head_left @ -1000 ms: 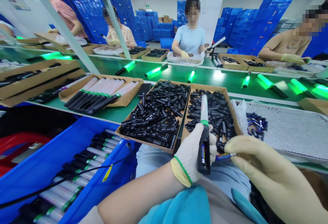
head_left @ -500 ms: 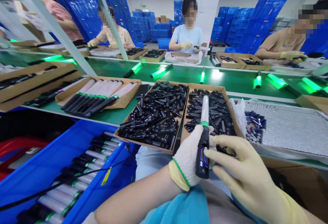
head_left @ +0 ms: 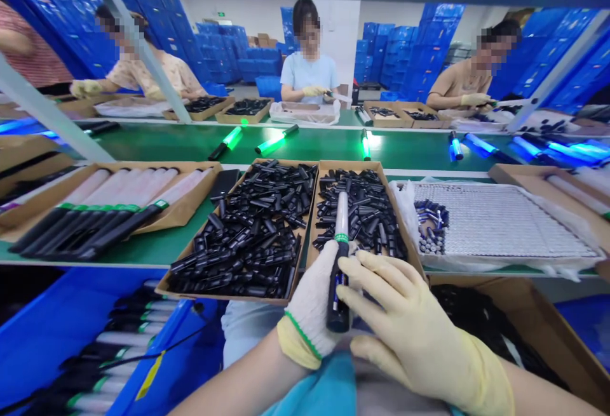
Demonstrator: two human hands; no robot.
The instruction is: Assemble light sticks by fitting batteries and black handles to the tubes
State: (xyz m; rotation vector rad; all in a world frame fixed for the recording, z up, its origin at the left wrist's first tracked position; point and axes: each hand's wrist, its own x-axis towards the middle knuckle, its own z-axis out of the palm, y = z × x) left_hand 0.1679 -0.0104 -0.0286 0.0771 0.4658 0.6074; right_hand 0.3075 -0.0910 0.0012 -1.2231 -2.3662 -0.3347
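Observation:
A light stick (head_left: 340, 257) with a clear tube, green band and black handle points away from me, its handle open on top with blue batteries inside. My left hand (head_left: 312, 305), in a white knit glove over a yellow one, is wrapped round the handle. Over the handle's right side lie the fingertips of my right hand (head_left: 405, 321), yellow-gloved, with its fingers apart. Behind the stick, two cardboard trays (head_left: 305, 262) hold many small black plastic parts. At the right, a tray of batteries (head_left: 505, 219) sits in plastic wrap.
A box of light sticks (head_left: 204, 181) is at the left, above a blue bin (head_left: 57, 301) holding more. Lit sticks lie on the green belt (head_left: 324, 143). Several people work across it. A cardboard box (head_left: 538, 314) with black items stands lower right.
The view has turned to the right. My right hand's fingers have spread over the handle. Several lit sticks at the right have turned from green to blue.

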